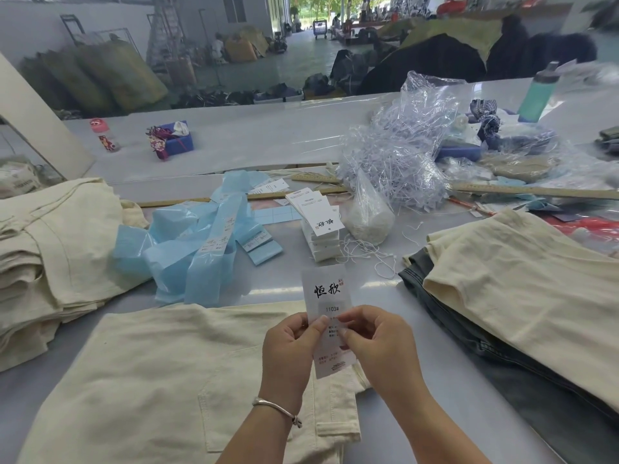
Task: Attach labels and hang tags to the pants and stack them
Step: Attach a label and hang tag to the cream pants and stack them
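Observation:
A white hang tag (326,296) with black brush lettering and "1103#" is held upright over cream pants (160,370) that lie flat on the table in front of me. My left hand (289,346) pinches the tag's left edge with thumb and fingers. My right hand (375,339) pinches its right side at about mid height. A stack of more hang tags (318,216) stands behind, with loose white strings (365,252) beside it. Blue label backing strips (207,239) lie to the left of the stack.
Folded cream pants (50,249) are piled at the left. At the right, cream pants (522,289) lie over dark jeans (469,333). A heap of clear plastic fasteners (402,155), a bag of white string (368,216), wooden rulers (536,190) and a green bottle (537,92) lie behind.

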Tool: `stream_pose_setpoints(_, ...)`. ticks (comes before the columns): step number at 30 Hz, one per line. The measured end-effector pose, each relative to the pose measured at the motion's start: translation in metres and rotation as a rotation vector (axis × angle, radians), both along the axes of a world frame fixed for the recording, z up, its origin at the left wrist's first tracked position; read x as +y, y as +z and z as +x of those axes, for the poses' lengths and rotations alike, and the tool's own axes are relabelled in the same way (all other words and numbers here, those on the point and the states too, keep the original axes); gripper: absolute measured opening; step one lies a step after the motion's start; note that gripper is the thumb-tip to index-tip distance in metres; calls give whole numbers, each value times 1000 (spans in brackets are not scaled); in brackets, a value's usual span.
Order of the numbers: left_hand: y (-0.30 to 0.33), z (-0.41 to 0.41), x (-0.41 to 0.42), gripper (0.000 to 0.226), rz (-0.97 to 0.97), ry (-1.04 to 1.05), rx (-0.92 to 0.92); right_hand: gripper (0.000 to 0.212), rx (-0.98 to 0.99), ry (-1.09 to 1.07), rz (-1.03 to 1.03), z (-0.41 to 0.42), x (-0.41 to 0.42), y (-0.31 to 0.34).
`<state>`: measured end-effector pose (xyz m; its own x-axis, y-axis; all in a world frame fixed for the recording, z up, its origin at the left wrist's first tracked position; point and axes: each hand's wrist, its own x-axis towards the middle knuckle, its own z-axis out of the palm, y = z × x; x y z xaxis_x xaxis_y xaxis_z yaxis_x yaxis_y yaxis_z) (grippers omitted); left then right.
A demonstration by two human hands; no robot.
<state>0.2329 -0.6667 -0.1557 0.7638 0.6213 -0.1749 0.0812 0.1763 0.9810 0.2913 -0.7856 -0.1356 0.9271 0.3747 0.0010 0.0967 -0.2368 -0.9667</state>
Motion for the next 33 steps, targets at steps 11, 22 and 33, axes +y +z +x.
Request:
stream_pose_setpoints(11,-18,-1,-17,34,-592,25,92,36,-79,-48,-639,13,-8,-1)
stream_pose_setpoints(22,-16,1,1,34,-485,-3,53,43,414,119,82,17,-6,-12)
stream_pose_setpoints(33,-18,17,17,26,-438,-57,60,16,505,195,246,19,-6,-34)
